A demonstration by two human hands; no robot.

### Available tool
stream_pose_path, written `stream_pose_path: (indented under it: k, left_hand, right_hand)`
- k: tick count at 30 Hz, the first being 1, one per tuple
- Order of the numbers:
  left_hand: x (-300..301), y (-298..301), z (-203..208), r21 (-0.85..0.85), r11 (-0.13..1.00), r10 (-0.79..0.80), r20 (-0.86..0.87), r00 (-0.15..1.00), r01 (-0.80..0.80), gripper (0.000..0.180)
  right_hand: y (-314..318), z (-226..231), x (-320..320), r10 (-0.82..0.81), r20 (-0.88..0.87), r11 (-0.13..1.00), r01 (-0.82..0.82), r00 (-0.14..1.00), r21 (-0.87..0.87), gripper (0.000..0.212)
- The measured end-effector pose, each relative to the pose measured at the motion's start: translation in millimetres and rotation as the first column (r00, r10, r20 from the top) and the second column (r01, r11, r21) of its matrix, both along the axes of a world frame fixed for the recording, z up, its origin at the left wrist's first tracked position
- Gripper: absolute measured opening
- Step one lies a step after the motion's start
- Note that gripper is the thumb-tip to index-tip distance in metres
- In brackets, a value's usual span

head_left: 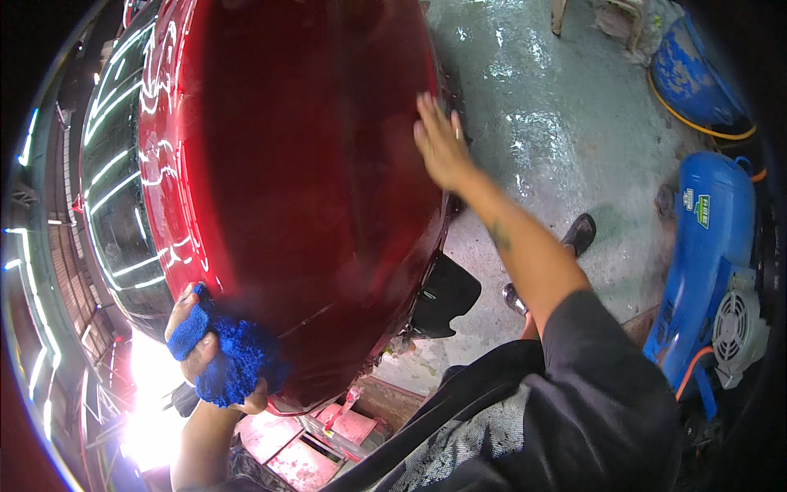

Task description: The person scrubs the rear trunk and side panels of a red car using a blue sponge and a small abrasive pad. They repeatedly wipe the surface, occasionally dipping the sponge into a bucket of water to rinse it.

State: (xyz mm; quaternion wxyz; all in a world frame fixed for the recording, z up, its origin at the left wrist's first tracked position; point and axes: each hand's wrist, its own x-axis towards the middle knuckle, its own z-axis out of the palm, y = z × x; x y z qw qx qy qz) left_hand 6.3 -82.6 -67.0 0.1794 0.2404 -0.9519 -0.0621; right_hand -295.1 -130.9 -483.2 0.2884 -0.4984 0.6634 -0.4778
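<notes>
A large, glossy red car body panel [311, 164] fills the middle of the view, with a dark car window [119, 184] beyond its left side. At its lower left corner, my left hand [200, 357] is closed around a blue chenille wash sponge [242, 361], whose blue band crosses the fingers. The sponge rests against the red paint. My right hand [443, 152] lies flat with fingers stretched out at the panel's right edge, holding nothing.
A black flap [445, 297] juts out from the car's lower right edge. On the right stand a blue air compressor tank [713, 213] and a blue tub [697, 74] with an orange hose. The grey floor [525, 123] is wet. A red toolbox-like unit [307, 451] sits low in front.
</notes>
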Motion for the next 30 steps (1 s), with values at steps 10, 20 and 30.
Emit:
stream_pose_path:
  k: [10, 20, 30]
  left_hand:
    - [6.1, 8.3, 8.2, 0.012, 0.999, 0.042, 0.041, 0.998, -0.042, 0.073]
    - [0.8, 6.2, 5.4, 0.004, 0.999, 0.036, 0.048, 0.998, -0.037, 0.074]
    - [3.0, 9.4, 4.2, 0.017, 0.998, 0.064, 0.076, 0.995, -0.066, 0.074]
  right_hand:
    - [109.2, -5.4, 67.1, 0.088, 0.021, 0.995, -0.087, 0.996, -0.048, 0.068]
    - [146.5, -7.4, 126.8, -0.179, 0.487, 0.976, 0.216, 0.855, -0.021, 0.062]
    - [77.4, -14.4, 87.5, -0.27, 0.485, 0.954, 0.299, 0.832, 0.018, 0.066]
